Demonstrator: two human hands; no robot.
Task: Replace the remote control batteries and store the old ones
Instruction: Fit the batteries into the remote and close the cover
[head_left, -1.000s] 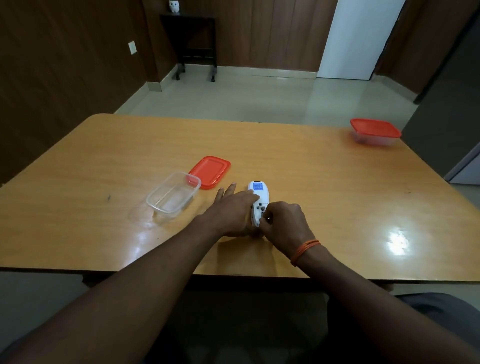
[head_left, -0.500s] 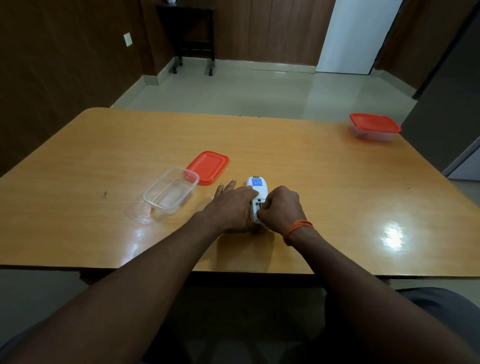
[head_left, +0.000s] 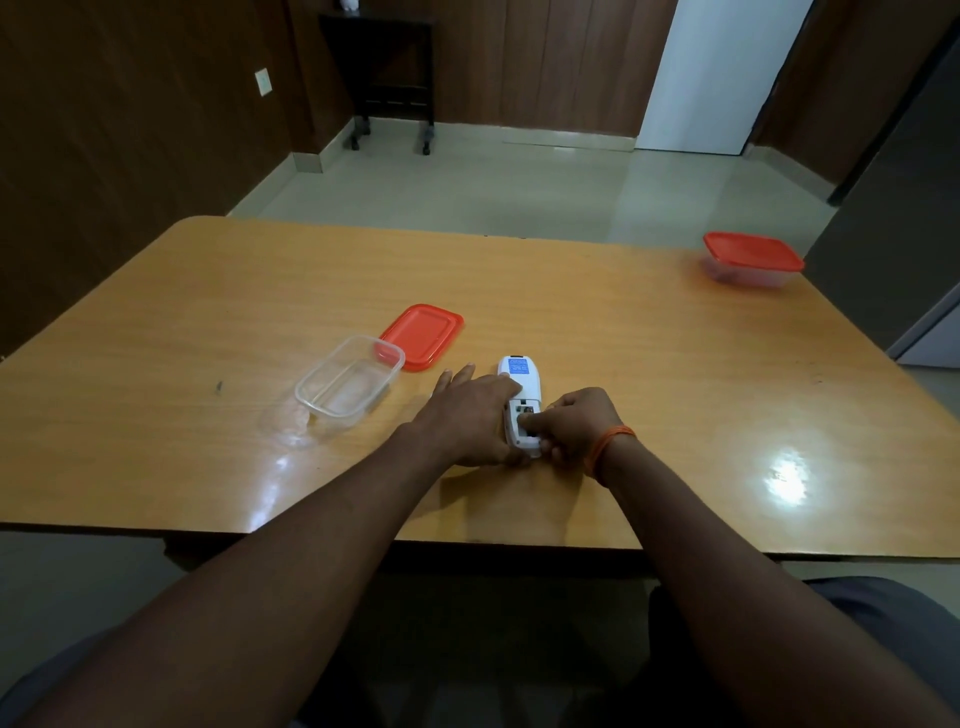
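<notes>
**White remote face-down, battery bay open, both your hands on it**

White plastic remote (head_left: 521, 402) lies on its front on the wooden table (head_left: 623, 332), near the front edge and roughly central, long axis pointing away from you. Back cover is off; the battery bay at the near end shows dark. A blue label sits at the far end of the back face.

Your left hand (head_left: 467, 415) rests flat over the left side of the remote, palm down, fingers extended and only slightly spread, thumb along the near-left edge. It pins the body to the table rather than gripping it.

Your right hand (head_left: 571, 423) is curled at the near-right corner of the remote, fingertips bent in at the open bay. Whether they pinch a battery cannot be told; the contents of the bay are too dark and small. An orange band (head_left: 610, 449) circles the right wrist.

Left of the left hand, just beside it: a clear container (head_left: 349, 383), open, upright, apparently empty. Its red lid (head_left: 423, 336) lies flat just behind it, one corner seen through the container wall.

Far right corner of the table, well apart: a second container with red lid (head_left: 752, 259) fitted on.
</notes>
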